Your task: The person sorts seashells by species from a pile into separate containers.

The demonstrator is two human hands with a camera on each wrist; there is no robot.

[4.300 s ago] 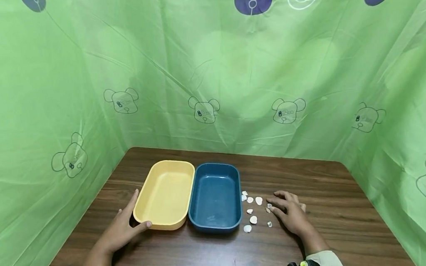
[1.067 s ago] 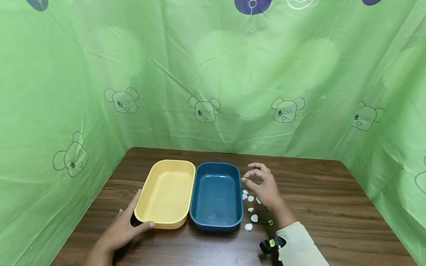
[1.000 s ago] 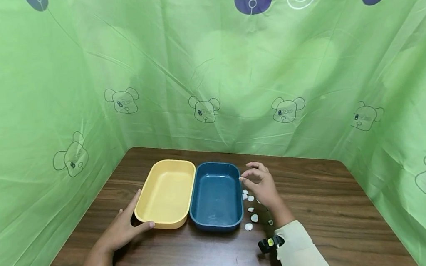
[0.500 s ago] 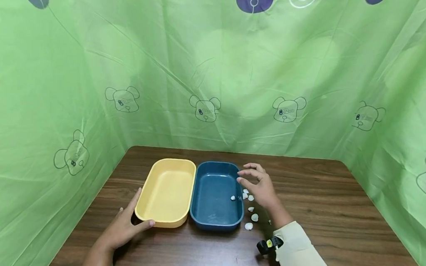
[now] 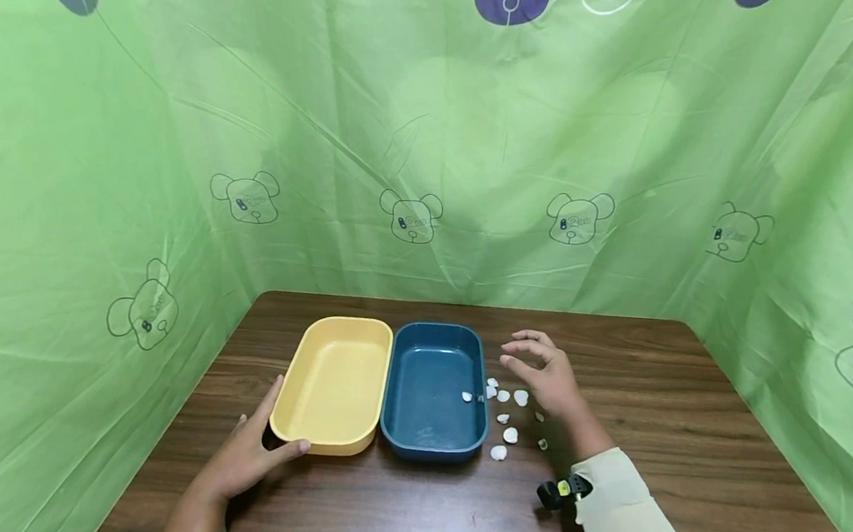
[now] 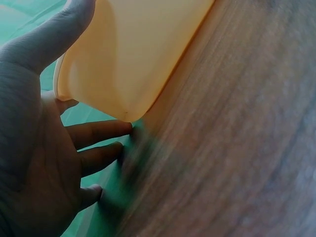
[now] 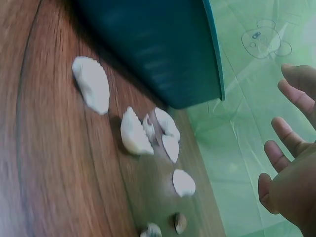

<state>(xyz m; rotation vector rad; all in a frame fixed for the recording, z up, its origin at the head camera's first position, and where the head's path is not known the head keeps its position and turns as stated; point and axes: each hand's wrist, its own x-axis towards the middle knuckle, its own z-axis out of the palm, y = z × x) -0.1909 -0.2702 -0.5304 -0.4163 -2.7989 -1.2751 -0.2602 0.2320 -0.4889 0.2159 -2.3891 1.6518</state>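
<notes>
The right-wrist view crops the blue tray point(image 7: 153, 49) and right hand point(image 7: 298, 182), the left hand point(image 5: 240, 462) covers part of the yellow tray point(image 5: 331, 386), and one speck point(image 5: 480, 398) inside the blue tray is too small to identify.

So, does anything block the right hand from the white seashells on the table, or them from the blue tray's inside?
Nothing visible separates the right hand from the white seashells. Toward the inside of the blue tray, only its own raised right side wall stands in the way.
</notes>
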